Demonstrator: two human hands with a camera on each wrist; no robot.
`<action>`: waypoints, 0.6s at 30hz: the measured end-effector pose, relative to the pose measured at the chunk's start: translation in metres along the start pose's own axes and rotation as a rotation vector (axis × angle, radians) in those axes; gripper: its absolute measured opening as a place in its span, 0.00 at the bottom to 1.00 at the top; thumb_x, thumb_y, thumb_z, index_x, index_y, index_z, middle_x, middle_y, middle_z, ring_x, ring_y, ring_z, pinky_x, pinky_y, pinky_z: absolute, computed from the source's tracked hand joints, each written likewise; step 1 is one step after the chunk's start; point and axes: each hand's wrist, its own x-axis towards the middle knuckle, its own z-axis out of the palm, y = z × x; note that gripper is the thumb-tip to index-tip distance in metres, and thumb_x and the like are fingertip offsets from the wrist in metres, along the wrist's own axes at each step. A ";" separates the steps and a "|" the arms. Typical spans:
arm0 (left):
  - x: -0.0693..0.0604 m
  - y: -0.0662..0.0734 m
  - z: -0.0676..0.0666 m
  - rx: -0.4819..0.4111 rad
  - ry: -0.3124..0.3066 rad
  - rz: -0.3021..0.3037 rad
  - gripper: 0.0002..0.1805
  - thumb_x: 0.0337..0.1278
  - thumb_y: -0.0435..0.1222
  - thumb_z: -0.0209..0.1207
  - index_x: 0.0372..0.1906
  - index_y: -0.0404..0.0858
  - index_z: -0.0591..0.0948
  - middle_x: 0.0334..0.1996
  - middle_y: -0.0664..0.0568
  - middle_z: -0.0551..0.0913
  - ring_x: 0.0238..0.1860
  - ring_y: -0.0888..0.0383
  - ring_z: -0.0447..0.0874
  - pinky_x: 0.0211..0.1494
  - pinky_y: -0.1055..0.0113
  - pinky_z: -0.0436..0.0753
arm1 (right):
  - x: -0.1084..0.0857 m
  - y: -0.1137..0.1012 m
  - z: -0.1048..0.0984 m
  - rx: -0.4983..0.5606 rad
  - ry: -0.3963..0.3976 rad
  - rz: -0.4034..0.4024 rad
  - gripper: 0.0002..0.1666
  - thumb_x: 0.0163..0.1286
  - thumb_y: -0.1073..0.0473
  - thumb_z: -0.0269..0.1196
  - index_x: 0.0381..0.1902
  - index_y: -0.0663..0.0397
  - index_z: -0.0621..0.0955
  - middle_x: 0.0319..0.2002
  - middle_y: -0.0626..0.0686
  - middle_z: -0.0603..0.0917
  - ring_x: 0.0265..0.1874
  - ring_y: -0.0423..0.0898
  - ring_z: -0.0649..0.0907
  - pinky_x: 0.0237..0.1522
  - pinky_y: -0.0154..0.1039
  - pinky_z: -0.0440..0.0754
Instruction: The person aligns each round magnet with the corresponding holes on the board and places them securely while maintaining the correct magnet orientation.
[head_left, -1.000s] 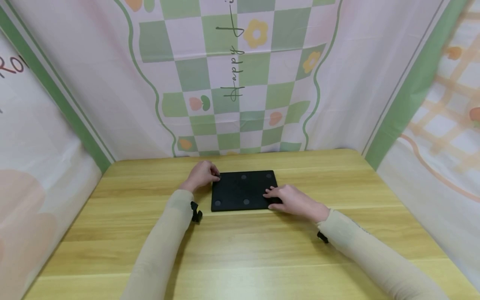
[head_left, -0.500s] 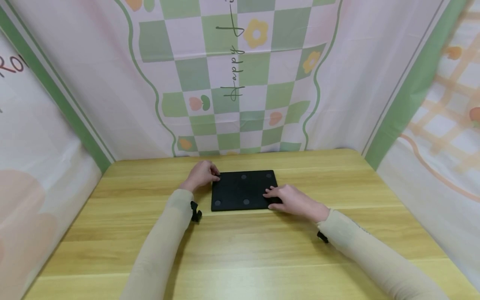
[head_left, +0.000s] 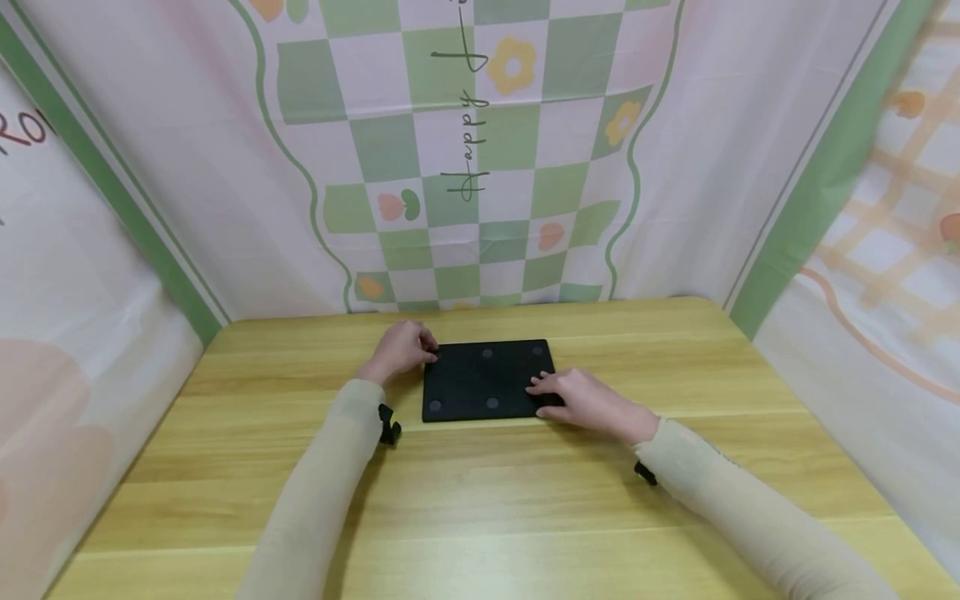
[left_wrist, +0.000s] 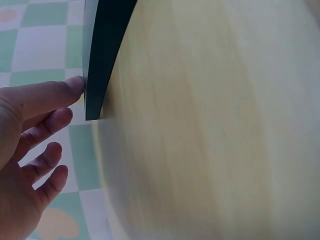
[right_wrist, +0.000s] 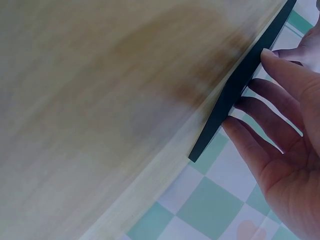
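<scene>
A thin black rectangular board point(head_left: 480, 379) lies flat on the wooden table, with several round grey pads on its upper face. At its far left corner is my left hand point(head_left: 401, 348), the thumb reaching onto the board's surface and the other fingers bent loosely behind. In the left wrist view, the thumb tip point(left_wrist: 75, 85) meets the board's face near the end. My right hand point(head_left: 588, 402) rests on the right end of the board, fingertips spread over it. The right wrist view has these fingertips touching the board point(right_wrist: 220, 117). My hands cover the far left and near right corners.
The wooden table point(head_left: 465, 508) extends on all sides of the board. Behind it hangs a curtain point(head_left: 442, 142) with green checks, and more patterned fabric stands at left and right. A dark strap clip point(head_left: 389, 425) sits at the left sleeve's cuff.
The left hand and wrist have shifted very slightly to the left at the corner. Board and right hand look the same as before.
</scene>
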 end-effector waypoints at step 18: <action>-0.015 -0.003 -0.003 0.131 0.163 0.081 0.06 0.47 0.38 0.69 0.32 0.42 0.87 0.33 0.52 0.81 0.38 0.54 0.74 0.42 0.61 0.75 | -0.006 0.002 -0.001 -0.030 0.000 -0.019 0.20 0.63 0.55 0.65 0.52 0.58 0.82 0.52 0.58 0.83 0.56 0.56 0.80 0.53 0.49 0.80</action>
